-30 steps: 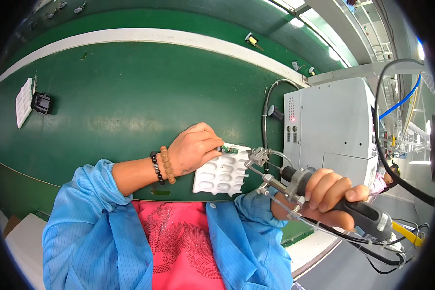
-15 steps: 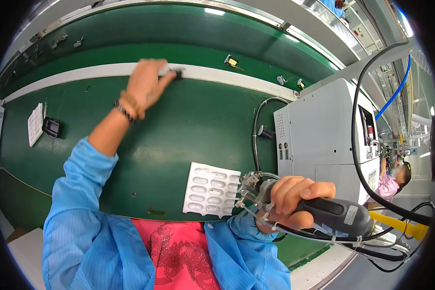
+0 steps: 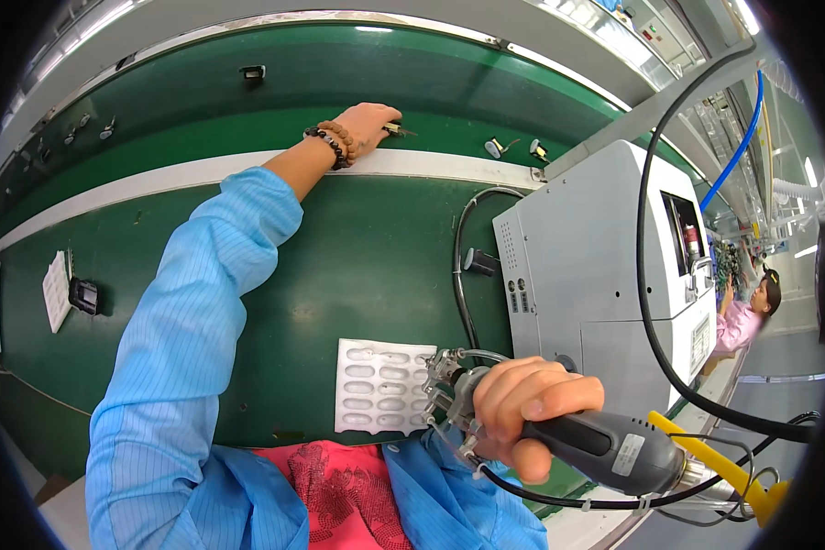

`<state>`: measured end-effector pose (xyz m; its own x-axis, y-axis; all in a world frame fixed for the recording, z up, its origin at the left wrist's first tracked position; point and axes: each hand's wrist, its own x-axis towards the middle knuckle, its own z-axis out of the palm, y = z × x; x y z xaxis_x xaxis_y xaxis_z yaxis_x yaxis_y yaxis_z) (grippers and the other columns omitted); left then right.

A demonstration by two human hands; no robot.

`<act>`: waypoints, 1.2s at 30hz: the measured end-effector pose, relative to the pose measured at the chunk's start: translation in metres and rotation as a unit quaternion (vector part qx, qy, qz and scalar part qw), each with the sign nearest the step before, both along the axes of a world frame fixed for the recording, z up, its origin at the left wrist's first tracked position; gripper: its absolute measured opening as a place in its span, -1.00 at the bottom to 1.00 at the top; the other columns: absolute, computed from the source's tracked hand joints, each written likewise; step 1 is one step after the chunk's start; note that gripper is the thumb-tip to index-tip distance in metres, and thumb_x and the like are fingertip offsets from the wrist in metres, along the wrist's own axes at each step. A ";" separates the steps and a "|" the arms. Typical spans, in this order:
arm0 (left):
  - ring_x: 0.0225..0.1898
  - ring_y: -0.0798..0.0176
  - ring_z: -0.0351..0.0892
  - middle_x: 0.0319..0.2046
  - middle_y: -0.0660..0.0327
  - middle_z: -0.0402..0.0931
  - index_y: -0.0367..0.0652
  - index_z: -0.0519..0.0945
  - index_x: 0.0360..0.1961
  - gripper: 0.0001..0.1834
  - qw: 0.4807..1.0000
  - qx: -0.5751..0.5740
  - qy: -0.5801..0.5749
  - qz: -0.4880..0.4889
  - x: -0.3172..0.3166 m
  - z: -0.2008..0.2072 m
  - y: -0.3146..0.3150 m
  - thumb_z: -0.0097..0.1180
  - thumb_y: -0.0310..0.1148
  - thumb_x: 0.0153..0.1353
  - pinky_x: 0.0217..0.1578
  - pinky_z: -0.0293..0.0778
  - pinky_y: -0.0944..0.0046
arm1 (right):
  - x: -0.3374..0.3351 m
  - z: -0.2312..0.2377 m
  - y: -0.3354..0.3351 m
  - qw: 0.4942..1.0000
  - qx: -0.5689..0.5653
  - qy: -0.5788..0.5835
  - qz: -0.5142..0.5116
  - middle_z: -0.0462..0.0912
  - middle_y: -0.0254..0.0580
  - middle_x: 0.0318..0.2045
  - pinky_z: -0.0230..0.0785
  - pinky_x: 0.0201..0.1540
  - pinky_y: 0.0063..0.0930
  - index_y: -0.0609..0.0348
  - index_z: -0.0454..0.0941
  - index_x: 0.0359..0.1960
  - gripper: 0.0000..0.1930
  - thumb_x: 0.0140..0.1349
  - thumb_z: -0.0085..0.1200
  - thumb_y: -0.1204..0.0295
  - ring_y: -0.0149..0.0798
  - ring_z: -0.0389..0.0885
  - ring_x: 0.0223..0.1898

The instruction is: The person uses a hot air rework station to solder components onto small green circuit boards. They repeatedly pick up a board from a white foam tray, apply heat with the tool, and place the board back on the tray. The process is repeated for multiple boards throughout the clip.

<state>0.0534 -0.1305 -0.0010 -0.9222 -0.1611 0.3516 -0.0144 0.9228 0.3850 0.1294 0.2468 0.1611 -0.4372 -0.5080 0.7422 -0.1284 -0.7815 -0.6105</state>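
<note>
My left hand [image 3: 365, 126] reaches out over the far green belt [image 3: 312, 69], its fingers closed at a small yellow-and-black part [image 3: 394, 129] with a thin lead; the fingertips are partly hidden. My right hand [image 3: 532, 403] is wrapped round a grey power screwdriver [image 3: 614, 449], whose metal head points left. Under that head, near the front edge of the green table, lies a white tray [image 3: 382, 412] with rows of oval hollows. A small black part [image 3: 253, 72] sits on the belt, left of my left hand.
A large grey machine [image 3: 577, 247] stands at the right, with a black cable [image 3: 456, 275] and a dark cylinder [image 3: 478, 261] beside it. Two small parts [image 3: 495, 148] lie on the belt. At the left are a second white tray [image 3: 57, 291] and a black holder [image 3: 83, 296].
My left hand has moved right and away to the yellow-and-black part. The black part it held is out of it, and one now shows on the belt. The right hand keeps the screwdriver.
</note>
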 end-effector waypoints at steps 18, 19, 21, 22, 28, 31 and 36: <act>-0.14 -0.06 0.56 -0.21 0.01 0.56 -0.28 0.59 -0.12 -0.73 0.972 0.207 0.056 -0.092 0.222 0.047 0.219 0.24 -0.53 0.12 -0.09 0.49 0.07 | -0.004 0.003 0.018 0.999 0.030 0.011 0.028 0.48 -0.31 -0.66 0.41 -0.56 -0.43 0.26 0.35 -0.18 -0.44 0.01 0.44 0.19 -0.33 0.49 -0.66; -0.14 -0.06 0.56 -0.21 0.02 0.56 -0.28 0.59 -0.12 -0.72 0.974 0.198 0.055 -0.091 0.224 0.045 0.225 0.25 -0.53 0.10 -0.08 0.48 0.07 | -0.003 0.005 0.018 0.999 0.027 0.013 0.029 0.48 -0.31 -0.65 0.41 -0.55 -0.43 0.26 0.35 -0.17 -0.44 0.00 0.44 0.19 -0.33 0.49 -0.66; -0.14 -0.06 0.56 -0.22 0.04 0.56 -0.28 0.59 -0.13 -0.71 0.979 0.178 0.055 -0.088 0.225 0.039 0.235 0.27 -0.53 0.08 -0.07 0.48 0.06 | -0.001 0.006 0.016 0.999 0.025 0.009 0.030 0.48 -0.30 -0.65 0.40 -0.56 -0.43 0.27 0.35 -0.18 -0.44 0.01 0.44 0.19 -0.33 0.49 -0.66; -0.14 -0.06 0.56 -0.22 0.05 0.57 -0.27 0.59 -0.13 -0.69 0.977 0.184 0.058 -0.087 0.225 0.035 0.239 0.29 -0.53 0.06 -0.08 0.48 0.07 | 0.001 0.006 0.015 0.999 0.023 0.007 0.031 0.48 -0.29 -0.65 0.40 -0.56 -0.43 0.27 0.36 -0.18 -0.44 0.01 0.44 0.19 -0.33 0.48 -0.66; -0.08 -0.03 0.58 -0.20 0.07 0.60 -0.26 0.60 -0.14 -0.63 0.967 0.240 0.076 -0.039 0.233 0.023 0.242 0.37 -0.51 -0.03 -0.05 0.51 0.09 | 0.010 -0.003 -0.004 0.998 0.030 -0.011 0.058 0.49 -0.26 -0.64 0.37 -0.57 -0.43 0.29 0.38 -0.16 -0.44 0.01 0.44 0.19 -0.32 0.48 -0.66; -0.06 -0.01 0.58 -0.20 0.09 0.61 -0.25 0.61 -0.17 -0.63 0.967 0.235 0.091 -0.029 0.237 0.018 0.238 0.39 -0.49 -0.06 -0.03 0.51 0.09 | 0.011 -0.011 -0.016 0.996 0.028 -0.017 0.085 0.49 -0.26 -0.64 0.37 -0.59 -0.44 0.31 0.38 -0.16 -0.43 0.02 0.44 0.19 -0.33 0.48 -0.66; -0.06 0.01 0.60 -0.20 0.12 0.64 -0.24 0.65 -0.19 -0.63 0.961 0.257 0.097 -0.023 0.234 0.015 0.238 0.43 -0.49 -0.10 -0.04 0.54 0.12 | 0.017 -0.010 -0.023 0.997 0.031 0.003 0.072 0.48 -0.28 -0.65 0.39 -0.60 -0.44 0.28 0.34 -0.18 -0.43 0.04 0.42 0.15 -0.33 0.48 -0.67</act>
<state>0.2869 0.1074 0.0140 -0.8577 -0.3200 0.4025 0.1395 0.6086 0.7811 0.1464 0.2239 0.1515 -0.3525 -0.6099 0.7098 -0.0203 -0.7533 -0.6574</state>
